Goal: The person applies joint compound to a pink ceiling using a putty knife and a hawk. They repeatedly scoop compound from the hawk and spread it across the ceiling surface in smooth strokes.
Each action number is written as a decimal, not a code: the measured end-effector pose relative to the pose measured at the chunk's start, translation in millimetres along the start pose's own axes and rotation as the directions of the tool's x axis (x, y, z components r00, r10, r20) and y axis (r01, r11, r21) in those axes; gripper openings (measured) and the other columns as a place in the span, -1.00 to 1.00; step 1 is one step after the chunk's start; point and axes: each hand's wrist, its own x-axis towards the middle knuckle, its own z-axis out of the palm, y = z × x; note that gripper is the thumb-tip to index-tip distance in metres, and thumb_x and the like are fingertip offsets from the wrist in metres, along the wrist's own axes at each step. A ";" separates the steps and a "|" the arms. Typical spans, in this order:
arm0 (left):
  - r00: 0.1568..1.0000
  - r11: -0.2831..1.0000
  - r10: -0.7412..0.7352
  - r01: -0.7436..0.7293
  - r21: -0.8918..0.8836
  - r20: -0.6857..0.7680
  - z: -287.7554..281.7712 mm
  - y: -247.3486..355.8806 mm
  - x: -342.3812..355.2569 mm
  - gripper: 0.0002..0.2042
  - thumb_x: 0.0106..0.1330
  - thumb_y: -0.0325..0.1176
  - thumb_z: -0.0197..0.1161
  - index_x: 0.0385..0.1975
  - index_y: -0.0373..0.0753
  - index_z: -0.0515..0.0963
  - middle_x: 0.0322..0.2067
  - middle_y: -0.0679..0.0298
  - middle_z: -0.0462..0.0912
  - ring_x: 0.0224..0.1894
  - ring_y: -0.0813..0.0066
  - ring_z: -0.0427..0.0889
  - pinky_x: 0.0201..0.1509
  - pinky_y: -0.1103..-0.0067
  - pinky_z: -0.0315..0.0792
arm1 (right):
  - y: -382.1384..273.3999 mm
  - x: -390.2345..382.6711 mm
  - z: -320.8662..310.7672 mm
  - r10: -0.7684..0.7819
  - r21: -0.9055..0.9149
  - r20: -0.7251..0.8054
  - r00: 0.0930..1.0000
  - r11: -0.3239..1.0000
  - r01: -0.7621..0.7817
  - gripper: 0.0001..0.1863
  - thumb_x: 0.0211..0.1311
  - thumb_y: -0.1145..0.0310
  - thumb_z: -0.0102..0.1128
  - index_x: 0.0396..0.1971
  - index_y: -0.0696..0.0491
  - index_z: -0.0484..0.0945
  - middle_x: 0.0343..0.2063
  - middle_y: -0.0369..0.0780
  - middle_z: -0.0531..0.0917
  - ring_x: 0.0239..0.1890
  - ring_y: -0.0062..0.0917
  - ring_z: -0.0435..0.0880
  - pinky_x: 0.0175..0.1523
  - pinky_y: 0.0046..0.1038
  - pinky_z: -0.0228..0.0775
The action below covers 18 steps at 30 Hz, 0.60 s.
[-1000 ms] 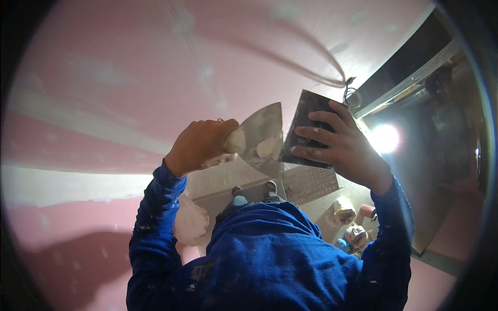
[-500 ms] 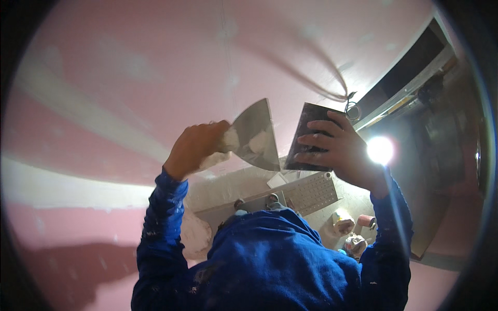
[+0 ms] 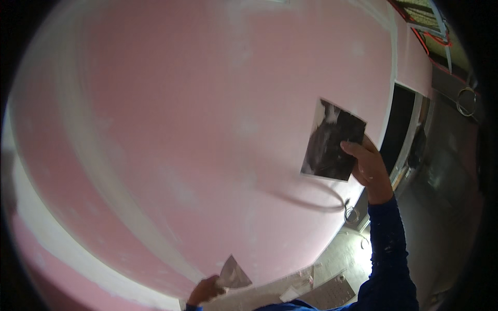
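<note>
A dark, flat rectangular plate (image 3: 332,150) with whitish smears on its face is in my right hand (image 3: 371,167). The thumb lies over that face, and the other fingers are mostly hidden behind it. Beyond the plate stands a pink wall panel (image 3: 171,109) with pale filler bands; whether the plate touches it I cannot tell. Low in the picture, my left hand (image 3: 205,290) is closed round the handle end of a wide putty knife (image 3: 233,274). Its triangular blade points up and carries some whitish paste.
A coiled cable (image 3: 351,213) hangs at the wall's right edge, beside a dark opening (image 3: 398,116). Orange conduits (image 3: 436,37) and metal framing are at the upper right. Below, a perforated platform (image 3: 332,294) stands over the floor near a bright lamp glow.
The view has tilted up the wall. My right hand has raised the plate and turned it, so its smeared face shows. My left hand with the putty knife now sits low in the picture.
</note>
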 end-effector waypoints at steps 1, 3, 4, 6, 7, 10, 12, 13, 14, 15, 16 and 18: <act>0.997 0.976 0.079 -0.080 -0.201 -0.013 5.9 -1.3 1.1 -0.56 0.17 -0.26 0.48 0.01 -0.25 0.53 -0.42 0.18 0.64 -0.43 0.34 0.59 -0.37 0.42 0.44 | -12.0 21.0 8.8 -0.223 -0.332 0.049 0.974 0.916 0.226 -0.54 0.43 0.48 0.05 0.29 0.23 0.40 0.13 -0.09 0.60 0.23 -0.38 0.55 0.41 -0.29 0.32; 0.993 0.929 0.109 -0.120 -0.350 -0.050 14.5 1.0 4.8 -0.57 0.17 -0.38 0.41 0.06 -0.26 0.56 -0.44 0.35 0.63 -0.52 0.65 0.49 -0.51 0.61 0.36 | -44.3 76.5 19.4 -0.553 -0.811 0.440 0.707 0.092 0.577 -0.48 0.40 0.58 -0.02 0.35 0.00 0.43 0.16 -0.12 0.54 0.24 -0.27 0.48 0.40 -0.27 0.27; 0.998 0.949 0.041 -0.056 -0.311 -0.056 22.9 2.9 1.6 -0.56 0.15 -0.41 0.41 0.06 -0.27 0.56 -0.43 0.36 0.63 -0.51 0.66 0.49 -0.49 0.62 0.37 | -54.3 105.0 26.4 -0.620 -0.830 0.469 0.629 -0.067 0.553 -0.45 0.39 0.59 -0.01 0.35 -0.06 0.44 0.17 -0.13 0.53 0.23 -0.24 0.47 0.38 -0.22 0.29; 0.994 0.945 0.004 -0.039 -0.324 -0.107 36.5 6.8 -4.1 -0.55 0.12 -0.45 0.40 0.08 -0.27 0.56 -0.42 0.36 0.63 -0.48 0.67 0.49 -0.44 0.63 0.40 | -64.3 160.2 39.8 -0.676 -0.836 0.543 0.498 -0.383 0.392 -0.41 0.36 0.58 0.04 0.37 -0.12 0.43 0.19 -0.14 0.51 0.24 -0.19 0.46 0.33 -0.11 0.31; 0.988 0.926 0.042 -0.094 -0.366 -0.148 40.9 4.5 -11.5 -0.54 0.12 -0.45 0.40 0.09 -0.27 0.56 -0.41 0.36 0.63 -0.46 0.66 0.50 -0.42 0.62 0.41 | -63.1 181.9 50.2 -0.672 -0.837 0.540 0.507 -0.493 0.238 -0.40 0.35 0.55 0.08 0.39 -0.13 0.42 0.20 -0.14 0.50 0.24 -0.18 0.46 0.31 -0.05 0.33; 0.964 0.903 0.072 -0.172 -0.394 -0.255 49.7 1.2 -28.6 -0.51 0.12 -0.46 0.40 0.11 -0.31 0.55 -0.37 0.32 0.65 -0.38 0.59 0.54 -0.32 0.57 0.48 | -55.2 231.0 64.2 -0.722 -0.796 0.599 0.346 -0.583 0.162 -0.27 0.27 0.61 0.13 0.44 -0.20 0.34 0.28 -0.14 0.40 0.31 -0.16 0.38 0.36 -0.03 0.27; 0.956 0.915 0.037 -0.150 -0.375 -0.292 54.0 -2.1 -38.1 -0.51 0.12 -0.46 0.40 0.11 -0.36 0.54 -0.33 0.27 0.67 -0.32 0.52 0.57 -0.25 0.52 0.52 | -52.7 252.4 69.6 -0.727 -0.811 0.571 0.381 -0.570 0.128 -0.25 0.27 0.59 0.14 0.46 -0.23 0.31 0.29 -0.14 0.39 0.30 -0.16 0.38 0.36 -0.04 0.27; 0.954 0.926 0.010 -0.122 -0.358 -0.300 55.3 -3.7 -42.6 -0.50 0.12 -0.45 0.41 0.11 -0.39 0.54 -0.31 0.24 0.68 -0.30 0.48 0.58 -0.22 0.50 0.53 | -52.2 259.8 70.9 -0.727 -0.817 0.558 0.400 -0.567 0.106 -0.24 0.27 0.58 0.15 0.47 -0.25 0.30 0.30 -0.14 0.38 0.30 -0.15 0.37 0.36 -0.04 0.27; 0.951 0.935 -0.017 -0.095 -0.341 -0.310 57.0 -4.5 -46.0 -0.50 0.12 -0.44 0.41 0.11 -0.42 0.53 -0.28 0.21 0.69 -0.27 0.44 0.59 -0.19 0.48 0.54 | -52.1 265.9 70.4 -0.735 -0.812 0.563 0.377 -0.578 0.086 -0.23 0.27 0.57 0.15 0.48 -0.26 0.28 0.29 -0.14 0.38 0.30 -0.16 0.37 0.36 -0.05 0.27; 0.940 0.938 -0.010 -0.109 -0.328 -0.341 59.5 -5.2 -48.6 -0.50 0.13 -0.43 0.41 0.11 -0.44 0.53 -0.28 0.18 0.69 -0.26 0.41 0.60 -0.17 0.47 0.54 | -51.2 271.1 70.9 -0.737 -0.805 0.567 0.368 -0.590 0.060 -0.22 0.27 0.56 0.15 0.49 -0.27 0.27 0.29 -0.14 0.38 0.30 -0.17 0.37 0.37 -0.05 0.26; 0.929 0.941 -0.002 -0.124 -0.316 -0.370 62.4 -5.3 -50.9 -0.49 0.14 -0.43 0.41 0.11 -0.46 0.52 -0.27 0.15 0.69 -0.25 0.39 0.61 -0.15 0.46 0.55 | -50.1 275.6 70.3 -0.730 -0.798 0.560 0.392 -0.602 0.019 -0.22 0.28 0.55 0.16 0.49 -0.28 0.26 0.29 -0.14 0.39 0.29 -0.18 0.37 0.37 -0.06 0.26; 0.905 0.960 -0.004 -0.116 -0.255 -0.425 67.1 -6.2 -55.7 -0.49 0.15 -0.42 0.40 0.11 -0.48 0.51 -0.26 0.09 0.70 -0.23 0.34 0.62 -0.12 0.43 0.55 | -47.5 283.0 69.5 -0.755 -0.810 0.571 0.322 -0.583 0.068 -0.21 0.27 0.54 0.15 0.50 -0.30 0.26 0.28 -0.15 0.39 0.29 -0.18 0.37 0.37 -0.06 0.25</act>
